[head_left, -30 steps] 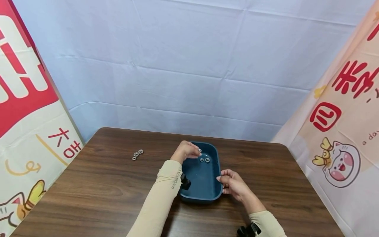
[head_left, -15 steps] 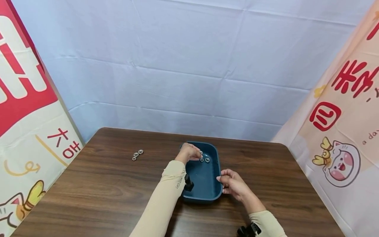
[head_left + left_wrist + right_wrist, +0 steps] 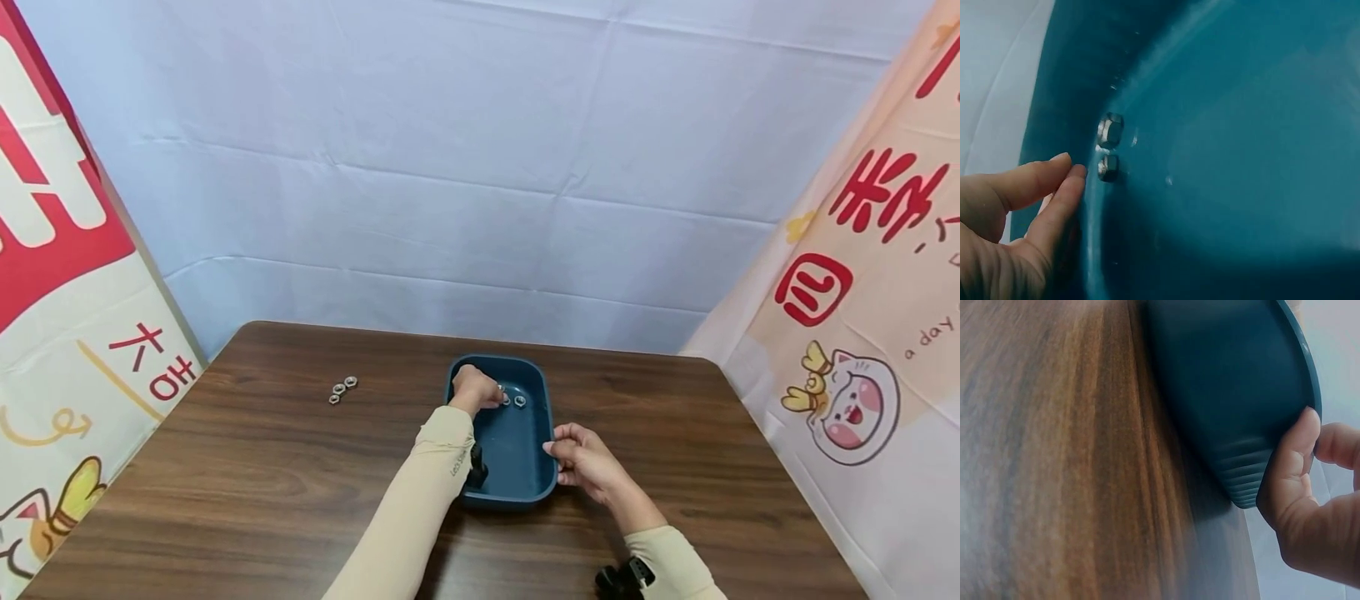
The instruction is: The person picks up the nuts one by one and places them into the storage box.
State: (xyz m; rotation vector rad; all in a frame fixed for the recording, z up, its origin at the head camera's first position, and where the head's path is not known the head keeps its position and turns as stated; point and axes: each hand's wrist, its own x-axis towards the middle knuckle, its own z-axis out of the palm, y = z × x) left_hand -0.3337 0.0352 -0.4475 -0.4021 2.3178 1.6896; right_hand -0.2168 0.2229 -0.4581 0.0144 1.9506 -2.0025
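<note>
A dark blue plastic box [image 3: 517, 454] stands on the table. My left hand [image 3: 472, 392] reaches over its left side, thumb and forefinger tips together by the far end. At those fingertips a hex nut [image 3: 501, 387] shows in the head view; the left wrist view hides it behind the fingers. Close by in the box are a smaller nut [image 3: 1109, 168] and a larger nut [image 3: 1110, 130], apart from the fingers. My right hand [image 3: 588, 462] pinches the box's right rim, thumb on one side and fingers on the other, as the right wrist view shows.
Three loose hex nuts [image 3: 340, 389] lie in a slanting row on the wooden table [image 3: 262, 467], left of the box. A pale cloth [image 3: 450, 208] hangs behind the table, and printed banners [image 3: 847, 375] hang at both sides.
My left hand has moved slightly right and lower into the box with the nut at its fingertips. My right hand keeps its hold on the rim. The head view has shifted slightly.
</note>
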